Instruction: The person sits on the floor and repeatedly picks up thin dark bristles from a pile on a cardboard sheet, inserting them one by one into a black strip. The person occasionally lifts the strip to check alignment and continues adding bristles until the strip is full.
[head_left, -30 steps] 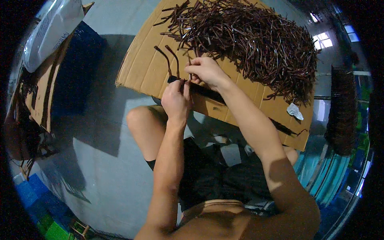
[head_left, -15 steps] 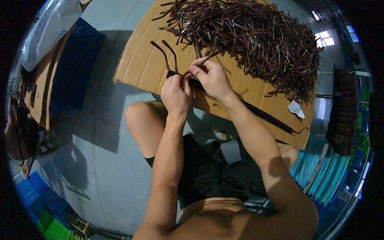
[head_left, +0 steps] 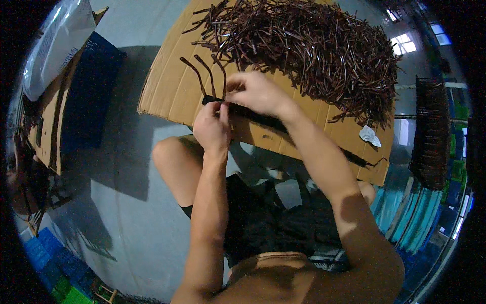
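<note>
A long black strip lies along the near side of a cardboard sheet. From its left end three thin brown stick-like strands stand out, pointing away from me. My left hand is closed on the strip close to these strands, thumb and fingers pinched together. Just right of the third strand is my right hand, over the strip. Its fingers are blurred, and whether they grip anything cannot be made out. Beyond both hands, a large heap of similar brown strands covers the far part of the cardboard.
A crumpled white paper scrap lies on the cardboard's right side. To the left stand a dark blue box and a clear plastic bag. Blue crates sit at the lower left. A dark fringed bundle hangs at the right.
A third strand now stands upright beside the first two, where my right fingers were working. My right hand has shifted slightly left, its fingers now blurred. The left hand still pinches the strip.
</note>
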`<state>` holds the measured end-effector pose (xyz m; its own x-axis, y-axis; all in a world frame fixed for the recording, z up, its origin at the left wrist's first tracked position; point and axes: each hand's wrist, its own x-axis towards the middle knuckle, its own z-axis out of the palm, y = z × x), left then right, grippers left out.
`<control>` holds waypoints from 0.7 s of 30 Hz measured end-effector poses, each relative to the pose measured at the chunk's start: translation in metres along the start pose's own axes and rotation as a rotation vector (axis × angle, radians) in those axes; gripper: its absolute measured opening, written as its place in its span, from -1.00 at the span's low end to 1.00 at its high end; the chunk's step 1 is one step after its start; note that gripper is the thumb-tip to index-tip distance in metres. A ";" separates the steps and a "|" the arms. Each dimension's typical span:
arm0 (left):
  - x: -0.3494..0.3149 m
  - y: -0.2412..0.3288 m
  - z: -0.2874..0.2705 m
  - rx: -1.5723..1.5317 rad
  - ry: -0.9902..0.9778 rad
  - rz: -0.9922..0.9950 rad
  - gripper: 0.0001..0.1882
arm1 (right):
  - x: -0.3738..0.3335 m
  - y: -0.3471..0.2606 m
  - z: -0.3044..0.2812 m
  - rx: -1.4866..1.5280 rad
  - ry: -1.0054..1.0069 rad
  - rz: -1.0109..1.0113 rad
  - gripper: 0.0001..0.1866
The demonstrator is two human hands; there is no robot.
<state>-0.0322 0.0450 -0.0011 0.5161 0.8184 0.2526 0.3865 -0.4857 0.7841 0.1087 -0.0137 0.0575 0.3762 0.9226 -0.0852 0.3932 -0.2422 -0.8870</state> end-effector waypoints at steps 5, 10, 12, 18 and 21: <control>0.007 0.000 0.001 -0.033 -0.083 -0.100 -0.80 | 0.025 0.043 -0.003 -0.611 0.345 0.212 -0.72; 0.001 0.004 0.003 -0.080 -0.073 0.037 -0.79 | 0.010 0.030 -0.007 0.497 0.077 0.623 -0.81; 0.002 0.002 0.004 -0.060 -0.074 0.044 -0.83 | -0.006 0.010 -0.006 0.594 0.052 0.613 -0.84; 0.004 0.004 0.010 -0.020 -0.015 0.136 -0.87 | -0.018 0.014 0.023 0.571 0.345 0.195 -0.88; 0.004 0.006 0.010 -0.003 -0.021 0.139 -0.87 | -0.023 0.007 0.026 0.347 0.391 0.146 -0.86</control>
<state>-0.0202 0.0424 -0.0015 0.5804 0.7368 0.3469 0.3077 -0.5928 0.7442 0.0805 -0.0290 0.0418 0.7163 0.6902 -0.1024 0.0379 -0.1849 -0.9820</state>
